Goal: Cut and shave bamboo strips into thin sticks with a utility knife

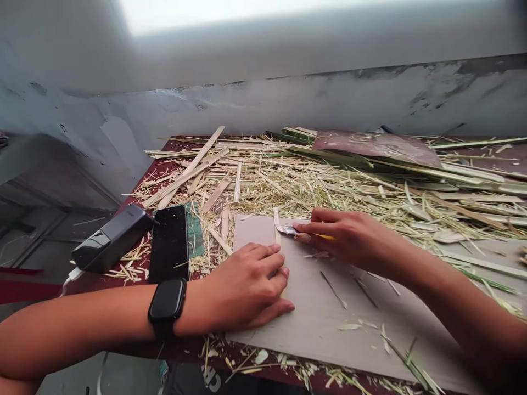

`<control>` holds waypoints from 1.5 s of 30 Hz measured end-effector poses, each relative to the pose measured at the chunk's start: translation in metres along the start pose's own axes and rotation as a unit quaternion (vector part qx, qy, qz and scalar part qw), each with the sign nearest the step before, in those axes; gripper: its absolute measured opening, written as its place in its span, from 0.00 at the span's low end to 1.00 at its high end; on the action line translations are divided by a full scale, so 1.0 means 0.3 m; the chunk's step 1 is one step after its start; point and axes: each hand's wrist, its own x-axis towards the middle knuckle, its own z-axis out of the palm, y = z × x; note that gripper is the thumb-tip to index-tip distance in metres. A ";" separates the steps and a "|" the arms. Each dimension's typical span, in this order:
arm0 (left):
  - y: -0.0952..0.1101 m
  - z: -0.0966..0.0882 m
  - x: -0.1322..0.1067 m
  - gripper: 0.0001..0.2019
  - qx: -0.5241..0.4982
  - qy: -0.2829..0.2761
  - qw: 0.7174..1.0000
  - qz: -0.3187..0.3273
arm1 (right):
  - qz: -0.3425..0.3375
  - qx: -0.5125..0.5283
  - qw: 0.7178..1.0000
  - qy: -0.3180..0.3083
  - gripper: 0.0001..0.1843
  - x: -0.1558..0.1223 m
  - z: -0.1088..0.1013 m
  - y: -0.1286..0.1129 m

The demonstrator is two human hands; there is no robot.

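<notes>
Head: L hand (247, 286) on bamboo strip (277, 229), R hand (349, 237) w/ knife (287, 230)

At the table's left edge we see a black phone (168, 244) lying on a green mat (194, 233), a black power bank (111, 238) just beside it with a white cable (69, 277). Bamboo shavings (313, 186) and flat slats (193, 164) litter the far side, where a brown board (379, 147) rests near the wall (263, 104).

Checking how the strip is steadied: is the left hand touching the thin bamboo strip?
Touching. The head view shows the left hand pressed flat on the bamboo strip, which runs under its fingers.
</notes>
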 end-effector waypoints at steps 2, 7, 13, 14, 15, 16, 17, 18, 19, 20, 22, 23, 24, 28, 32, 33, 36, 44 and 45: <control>-0.002 0.002 -0.001 0.22 -0.010 0.002 1.000 0.000 | 0.003 -0.009 1.000 -0.001 0.24 0.000 0.006 0.007; -0.002 0.003 -0.004 0.21 -0.029 -0.007 1.000 -0.003 | 0.052 -0.062 0.997 0.016 0.26 0.031 0.041 0.015; -0.002 -0.001 -0.004 0.23 -0.010 0.001 1.000 0.001 | 0.019 -0.015 1.000 0.001 0.24 0.015 0.026 0.027; -0.002 -0.002 -0.003 0.23 -0.010 0.000 1.000 0.003 | 0.009 -0.004 1.000 -0.005 0.24 0.007 0.022 0.025; -0.003 -0.003 -0.002 0.23 -0.011 -0.001 1.000 0.004 | 0.003 0.001 1.000 -0.008 0.23 0.001 0.019 0.023; -0.003 -0.004 -0.001 0.23 -0.012 -0.002 1.000 0.004 | 0.004 -0.001 1.000 -0.007 0.23 -0.002 0.019 0.021; -0.004 -0.003 -0.001 0.23 -0.013 -0.004 1.000 0.003 | 0.011 -0.012 1.000 0.000 0.23 -0.003 0.020 0.019; -0.004 -0.002 -0.001 0.22 -0.014 -0.004 1.000 0.003 | 0.024 -0.028 0.999 0.010 0.23 -0.002 0.024 0.020; -0.004 0.001 -0.002 0.22 -0.013 -0.003 1.000 0.003 | 0.037 -0.046 0.998 0.022 0.24 0.001 0.028 0.022; -0.005 0.004 -0.003 0.22 -0.011 -0.001 1.000 0.003 | 0.051 -0.063 0.996 0.031 0.24 0.004 0.033 0.026; -0.005 0.010 -0.008 0.23 0.000 0.006 1.000 0.007 | 0.069 -0.085 0.993 0.043 0.24 0.007 0.039 0.039; -0.005 0.012 -0.010 0.24 0.009 0.008 1.000 0.010 | 0.071 -0.089 0.992 0.047 0.24 0.006 0.040 0.047; -0.005 0.012 -0.012 0.25 0.019 0.010 1.000 0.012 | 0.070 -0.090 0.992 0.051 0.23 0.003 0.039 0.056; -0.009 -0.007 -0.013 0.17 0.050 0.013 0.997 0.053 | 0.060 -0.084 0.992 0.074 0.21 -0.011 0.032 0.086; -0.019 -0.049 -0.003 0.11 0.059 -0.016 0.993 0.098 | 0.056 -0.066 0.993 0.076 0.21 -0.016 0.032 0.103; -0.022 -0.059 0.000 0.10 0.066 -0.021 0.992 0.101 | 0.058 -0.062 0.994 0.074 0.20 -0.015 0.033 0.104; -0.033 -0.079 0.009 0.09 0.090 -0.019 0.990 0.106 | 0.066 -0.053 0.994 0.064 0.20 -0.013 0.032 0.103; -0.028 -0.076 0.003 0.08 -0.031 0.149 0.988 0.016 | 0.076 -0.033 0.994 0.072 0.21 -0.005 0.011 0.090; -0.026 -0.074 0.003 0.09 -0.097 0.174 0.979 -0.038 | 0.074 -0.032 0.993 0.085 0.20 -0.003 0.009 0.089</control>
